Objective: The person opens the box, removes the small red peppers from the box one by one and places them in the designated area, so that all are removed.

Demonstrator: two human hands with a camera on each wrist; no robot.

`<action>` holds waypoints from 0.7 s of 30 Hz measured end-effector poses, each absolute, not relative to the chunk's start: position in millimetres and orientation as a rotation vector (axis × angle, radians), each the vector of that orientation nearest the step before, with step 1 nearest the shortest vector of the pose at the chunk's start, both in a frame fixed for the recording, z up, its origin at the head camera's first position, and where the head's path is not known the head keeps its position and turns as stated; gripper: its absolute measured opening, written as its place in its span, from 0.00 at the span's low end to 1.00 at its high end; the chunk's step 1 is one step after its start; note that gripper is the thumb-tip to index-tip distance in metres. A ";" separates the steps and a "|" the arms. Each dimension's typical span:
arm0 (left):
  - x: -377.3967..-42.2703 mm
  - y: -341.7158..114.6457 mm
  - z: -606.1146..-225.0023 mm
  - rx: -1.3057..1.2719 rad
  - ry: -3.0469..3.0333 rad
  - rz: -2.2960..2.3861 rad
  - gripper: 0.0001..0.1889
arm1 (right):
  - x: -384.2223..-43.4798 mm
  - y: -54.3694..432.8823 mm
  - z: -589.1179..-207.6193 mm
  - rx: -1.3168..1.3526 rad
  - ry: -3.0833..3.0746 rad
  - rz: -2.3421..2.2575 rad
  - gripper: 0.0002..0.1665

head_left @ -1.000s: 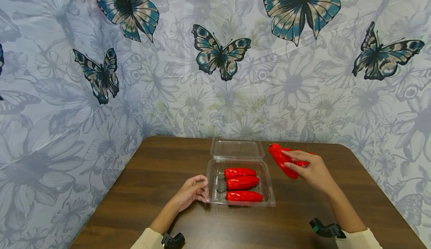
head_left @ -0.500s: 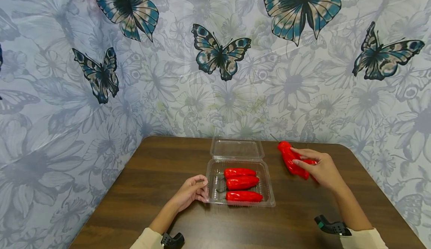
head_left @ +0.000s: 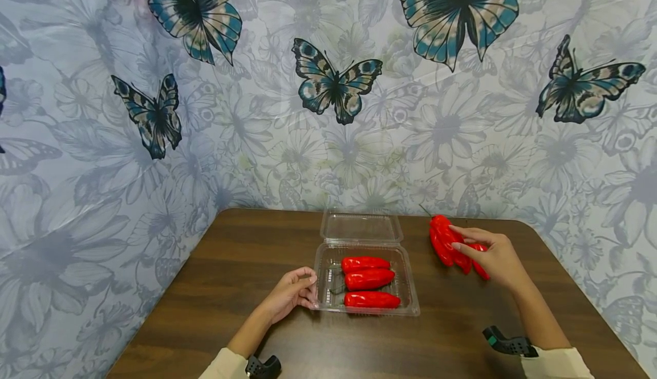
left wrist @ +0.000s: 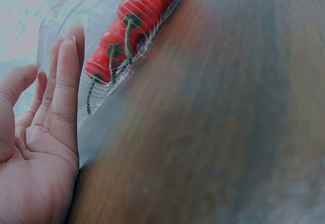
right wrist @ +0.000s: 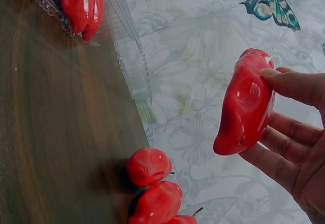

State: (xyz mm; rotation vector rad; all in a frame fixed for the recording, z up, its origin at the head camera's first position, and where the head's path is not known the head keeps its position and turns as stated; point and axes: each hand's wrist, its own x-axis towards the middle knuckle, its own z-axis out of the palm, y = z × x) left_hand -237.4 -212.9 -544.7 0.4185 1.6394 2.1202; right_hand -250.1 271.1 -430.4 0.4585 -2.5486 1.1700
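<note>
A clear plastic clamshell container stands with its lid folded back, holding three red peppers laid crosswise. My left hand grips the container's left rim, thumb on the edge and fingers along the outer wall. In my right hand a red pepper is pinched between thumb and fingers, above the table's right side. Loose red peppers lie below and beside it, partly hidden by it and the hand in the head view. Green stems show through the container wall in the left wrist view.
The brown wooden table ends at its back edge against a wall covering with butterflies and flowers. Black wrist devices sit at both cuffs.
My right hand has moved to the right with the pepper, which now overlaps the loose peppers; one of them shows at its left. My left hand and the container have stayed in place.
</note>
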 end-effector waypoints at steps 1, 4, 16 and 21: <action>-237.5 -212.8 -544.1 0.417 1.640 2.120 0.05 | -250.0 271.9 -430.3 0.453 -2.546 1.164 0.26; -238.0 -212.6 -542.9 0.421 1.643 2.118 0.05 | -250.6 274.6 -431.1 0.425 -2.535 1.164 0.25; -237.7 -213.7 -543.9 0.417 1.649 2.112 0.07 | -257.3 285.0 -437.3 0.461 -2.491 1.171 0.26; -238.8 -213.6 -545.5 0.417 1.655 2.109 0.06 | -257.4 289.4 -437.7 0.450 -2.478 1.189 0.27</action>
